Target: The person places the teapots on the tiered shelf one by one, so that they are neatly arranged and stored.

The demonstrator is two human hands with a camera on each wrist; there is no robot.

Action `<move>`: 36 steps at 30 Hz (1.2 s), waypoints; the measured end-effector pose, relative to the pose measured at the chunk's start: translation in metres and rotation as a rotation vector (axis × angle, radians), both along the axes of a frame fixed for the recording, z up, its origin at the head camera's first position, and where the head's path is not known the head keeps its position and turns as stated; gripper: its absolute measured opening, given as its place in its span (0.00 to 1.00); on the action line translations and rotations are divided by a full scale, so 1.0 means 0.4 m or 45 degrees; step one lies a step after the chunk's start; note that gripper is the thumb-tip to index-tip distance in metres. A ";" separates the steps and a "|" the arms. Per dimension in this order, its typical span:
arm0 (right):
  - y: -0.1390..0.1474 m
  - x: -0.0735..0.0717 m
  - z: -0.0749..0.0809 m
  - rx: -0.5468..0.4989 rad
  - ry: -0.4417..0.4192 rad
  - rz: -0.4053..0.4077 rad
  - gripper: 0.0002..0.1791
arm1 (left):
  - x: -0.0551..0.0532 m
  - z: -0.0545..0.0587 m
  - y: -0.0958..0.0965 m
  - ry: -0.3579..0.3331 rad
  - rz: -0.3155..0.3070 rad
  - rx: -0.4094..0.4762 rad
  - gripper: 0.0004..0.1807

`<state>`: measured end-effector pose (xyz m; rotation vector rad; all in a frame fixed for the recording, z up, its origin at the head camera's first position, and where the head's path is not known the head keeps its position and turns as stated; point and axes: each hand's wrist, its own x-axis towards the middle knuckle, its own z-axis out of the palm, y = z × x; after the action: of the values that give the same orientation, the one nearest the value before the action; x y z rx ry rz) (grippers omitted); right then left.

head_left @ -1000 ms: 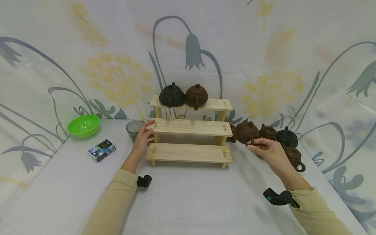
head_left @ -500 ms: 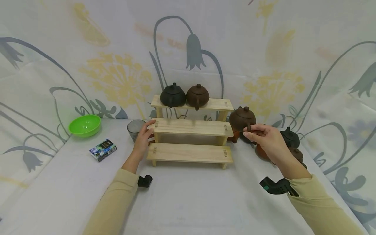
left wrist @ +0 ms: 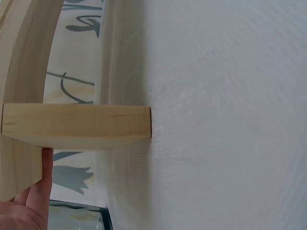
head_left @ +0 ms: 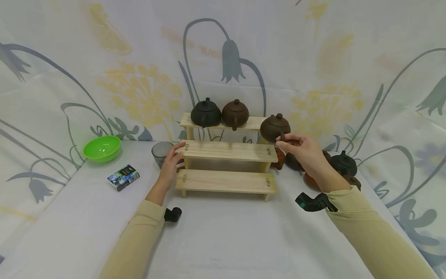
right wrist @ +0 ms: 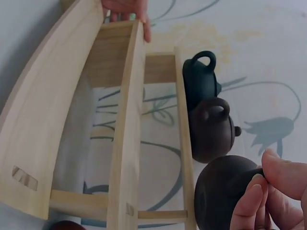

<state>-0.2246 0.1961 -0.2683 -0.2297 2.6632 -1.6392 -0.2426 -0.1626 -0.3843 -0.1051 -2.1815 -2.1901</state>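
My right hand (head_left: 306,155) pinches the handle of a dark brown clay teapot (head_left: 273,128), raised at the right end of the top step of a three-tier wooden stand (head_left: 230,151). In the right wrist view the held teapot (right wrist: 218,191) is beside the top plank, lined up with two others. On that top step stand a black teapot (head_left: 205,114) and a second brown teapot (head_left: 235,113), side by side. My left hand (head_left: 168,168) grips the left end of the middle step; in the left wrist view its fingers (left wrist: 44,184) reach under the plank.
Several more teapots, among them a black one (head_left: 343,163) and a reddish one (head_left: 278,159), crowd the table right of the stand. A grey glass cup (head_left: 161,151) stands just behind my left hand. Farther left are a green bowl (head_left: 102,149) and a small patterned box (head_left: 123,177).
My right hand has lifted the brown teapot from the group at the right and carried it up and left to the top step. The left hand stays on the stand.
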 end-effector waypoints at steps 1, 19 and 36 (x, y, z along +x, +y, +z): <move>-0.003 -0.006 0.001 0.001 0.014 0.004 0.25 | -0.001 0.000 0.000 -0.002 -0.001 0.000 0.23; -0.055 -0.103 -0.003 -0.129 0.032 0.009 0.20 | 0.002 0.000 -0.004 -0.008 0.005 0.016 0.23; -0.072 -0.144 -0.010 -0.121 0.112 0.010 0.19 | -0.002 -0.001 0.001 -0.007 0.003 0.009 0.23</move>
<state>-0.2820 0.1672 -0.2724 -0.3197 2.6450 -1.7969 -0.2432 -0.1621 -0.3847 -0.0966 -2.1756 -2.1990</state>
